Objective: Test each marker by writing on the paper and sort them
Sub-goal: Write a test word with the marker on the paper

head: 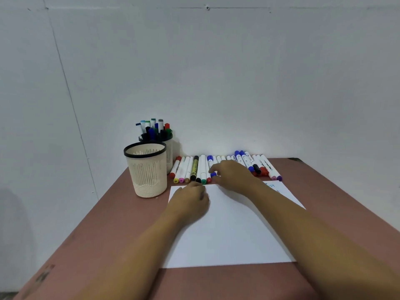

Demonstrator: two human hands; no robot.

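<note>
Reddish-brown laminate covers the table (pixel 129 224), which is pushed against a plain white wall (pixel 216 72) marked by faint seams. A white sheet of paper (pixel 227 234) lies at the table's middle, with a bit of blue writing (pixel 272 187) at its 1 o'clock corner. Along the paper's 12 o'clock edge a row of markers (pixel 194 167) lies side by side, caps toward the person. The right hand (pixel 233 175) reaches over this row, with thumb and forefinger pinching a blue-capped marker (pixel 213 174) that lies among the others. The left hand (pixel 190 199) rests on the paper's 11 o'clock corner, fingers curled under; whether they hold anything cannot be told. At 10 o'clock stand two cream slatted cups with black rims: the front cup (pixel 147 169) just beside the paper, and the rear cup (pixel 170 152) touching behind it, with upright markers (pixel 153 128) inside.
</note>
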